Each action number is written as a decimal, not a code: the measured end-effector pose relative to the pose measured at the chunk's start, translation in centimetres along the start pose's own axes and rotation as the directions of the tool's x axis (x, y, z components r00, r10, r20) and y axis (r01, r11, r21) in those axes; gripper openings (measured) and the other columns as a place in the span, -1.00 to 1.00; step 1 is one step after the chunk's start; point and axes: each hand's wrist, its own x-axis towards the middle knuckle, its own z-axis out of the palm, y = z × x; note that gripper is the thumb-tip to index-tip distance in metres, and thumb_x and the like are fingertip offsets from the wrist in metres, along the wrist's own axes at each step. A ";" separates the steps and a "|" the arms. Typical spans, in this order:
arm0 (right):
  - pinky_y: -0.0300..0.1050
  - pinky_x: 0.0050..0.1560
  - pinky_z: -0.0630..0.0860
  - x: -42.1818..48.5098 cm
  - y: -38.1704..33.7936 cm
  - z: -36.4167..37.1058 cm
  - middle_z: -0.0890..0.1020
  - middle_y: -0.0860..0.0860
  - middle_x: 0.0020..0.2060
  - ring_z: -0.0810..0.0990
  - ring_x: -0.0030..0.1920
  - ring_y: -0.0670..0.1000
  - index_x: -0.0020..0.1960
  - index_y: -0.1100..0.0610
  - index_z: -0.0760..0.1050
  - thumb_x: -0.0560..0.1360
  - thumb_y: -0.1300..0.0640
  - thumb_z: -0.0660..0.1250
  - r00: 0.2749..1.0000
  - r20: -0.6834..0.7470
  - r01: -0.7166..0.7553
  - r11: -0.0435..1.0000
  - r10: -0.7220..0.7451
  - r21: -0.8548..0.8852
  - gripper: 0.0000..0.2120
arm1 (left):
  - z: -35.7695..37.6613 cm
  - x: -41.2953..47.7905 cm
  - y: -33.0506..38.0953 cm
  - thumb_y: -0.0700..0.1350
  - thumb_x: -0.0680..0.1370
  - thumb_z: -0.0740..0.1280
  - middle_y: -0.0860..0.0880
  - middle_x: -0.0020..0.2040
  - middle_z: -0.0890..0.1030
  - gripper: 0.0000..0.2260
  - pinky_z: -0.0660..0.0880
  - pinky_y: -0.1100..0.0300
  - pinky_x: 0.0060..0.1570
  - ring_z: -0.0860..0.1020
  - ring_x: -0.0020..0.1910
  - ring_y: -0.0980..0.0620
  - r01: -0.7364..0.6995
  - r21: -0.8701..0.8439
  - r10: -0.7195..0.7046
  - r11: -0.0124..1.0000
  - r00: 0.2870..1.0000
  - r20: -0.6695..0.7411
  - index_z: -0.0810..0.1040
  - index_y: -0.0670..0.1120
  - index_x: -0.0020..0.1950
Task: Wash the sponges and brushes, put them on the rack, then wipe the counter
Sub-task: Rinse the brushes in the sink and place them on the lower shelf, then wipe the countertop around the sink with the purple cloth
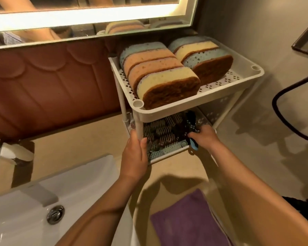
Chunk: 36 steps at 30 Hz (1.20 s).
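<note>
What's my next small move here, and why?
Probably push the brush deeper onto the lower shelf and let go: your right hand holds it with its blue handle overhanging the front edge, while your left hand grips the rack post.

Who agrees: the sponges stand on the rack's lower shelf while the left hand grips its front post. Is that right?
No. The head view shows the sponges on the rack's upper shelf, not the lower; brushes lie below. The left hand does grip the front post.
</note>
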 end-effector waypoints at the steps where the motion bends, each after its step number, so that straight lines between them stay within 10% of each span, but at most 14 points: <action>1: -0.01 -0.04 0.47 0.9 0.1 0.0 0.61 0.23 0.03 0.58 0.03 0.17 0.07 0.35 0.54 0.48 0.19 0.34 1.000 0.001 0.017 0.999 -0.017 -0.043 -0.74 | 0.1 0.0 -0.1 0.07 0.56 -0.03 -0.14 0.06 0.55 -0.52 0.42 0.12 -0.17 0.54 -0.07 -0.10 -0.001 -0.004 0.001 1.000 1.000 -0.009 0.26 -0.19 0.36; 7: -0.05 0.35 0.33 5.0 0.8 1.4 0.42 0.19 0.36 0.39 0.35 0.19 0.40 0.22 0.32 0.50 0.04 0.33 0.998 0.029 0.064 0.954 -0.058 -0.292 -0.46 | 0.8 0.2 -0.5 0.19 0.50 -0.11 -0.13 -0.15 0.51 -0.48 0.34 0.14 -0.32 0.48 -0.28 -0.09 0.012 -0.011 -0.012 1.000 0.999 -0.041 0.30 -0.18 0.18; 12: -0.05 0.36 0.32 6.1 1.2 2.1 0.42 0.16 0.37 0.39 0.36 0.17 0.40 0.18 0.33 0.48 0.05 0.35 0.990 -0.019 0.128 0.948 -0.139 -0.290 -0.46 | 1.1 0.3 -1.0 0.19 0.49 -0.10 -0.22 -0.09 0.57 -0.70 0.49 -0.04 -0.26 0.55 -0.20 -0.17 0.015 0.000 -0.015 1.000 0.998 -0.068 0.16 0.07 0.11; 19: -0.06 0.40 0.21 5.9 1.6 3.5 0.33 0.18 0.42 0.30 0.41 0.19 0.45 0.19 0.24 0.46 0.03 0.38 0.989 -0.059 0.112 0.955 -0.133 -0.273 -0.35 | 1.3 0.3 -1.0 0.18 0.49 -0.10 -0.17 -0.10 0.55 -0.46 0.48 0.01 -0.26 0.53 -0.21 -0.13 0.014 0.008 -0.013 1.000 0.998 -0.065 0.31 -0.20 0.20; 24: -0.05 0.17 0.41 4.0 1.6 3.0 0.53 0.23 0.21 0.49 0.23 0.23 0.28 0.25 0.45 0.49 0.14 0.34 0.953 -0.186 0.216 0.966 -0.240 -0.140 -0.62 | 1.1 0.2 -0.7 0.09 0.55 -0.03 -0.14 -0.04 0.55 -0.66 0.44 0.06 -0.25 0.52 -0.17 -0.08 0.022 -0.003 -0.022 1.000 0.998 -0.053 0.25 -0.07 0.21; 30: -0.19 0.03 0.39 -4.7 2.8 2.4 0.45 0.08 0.13 0.51 -0.08 0.02 0.26 0.18 0.47 0.52 0.20 0.30 0.942 -0.113 0.319 0.948 -0.315 0.010 -0.69 | 0.3 -0.1 -0.2 0.14 0.57 -0.06 -0.14 0.01 0.54 -0.70 0.48 -0.03 -0.11 0.52 -0.07 -0.10 0.014 -0.013 -0.014 1.000 1.000 -0.014 0.24 0.03 0.20; 33: -0.27 0.11 0.34 -9.7 5.2 3.2 0.48 0.02 0.09 0.51 0.04 -0.03 0.20 0.15 0.51 0.49 0.27 0.31 0.934 -0.012 0.356 0.932 -0.356 0.073 -0.71 | -0.3 -0.2 -0.2 0.03 0.62 0.04 -0.08 -0.05 0.51 -0.84 0.41 -0.14 0.08 0.50 -0.01 -0.15 0.065 0.009 -0.066 0.998 0.997 0.049 0.27 0.01 0.14; 36: -0.25 0.20 0.28 -13.8 8.2 4.1 0.51 0.03 0.20 0.44 0.22 0.03 0.22 0.12 0.52 0.45 0.13 0.26 0.923 0.041 0.384 0.915 -0.382 -0.128 -0.65 | -1.3 -1.8 -0.2 0.00 0.61 0.15 -0.08 0.33 0.38 -0.63 0.25 -0.09 0.36 0.35 0.33 -0.07 0.163 0.019 -0.164 0.986 0.981 0.106 0.24 -0.05 0.39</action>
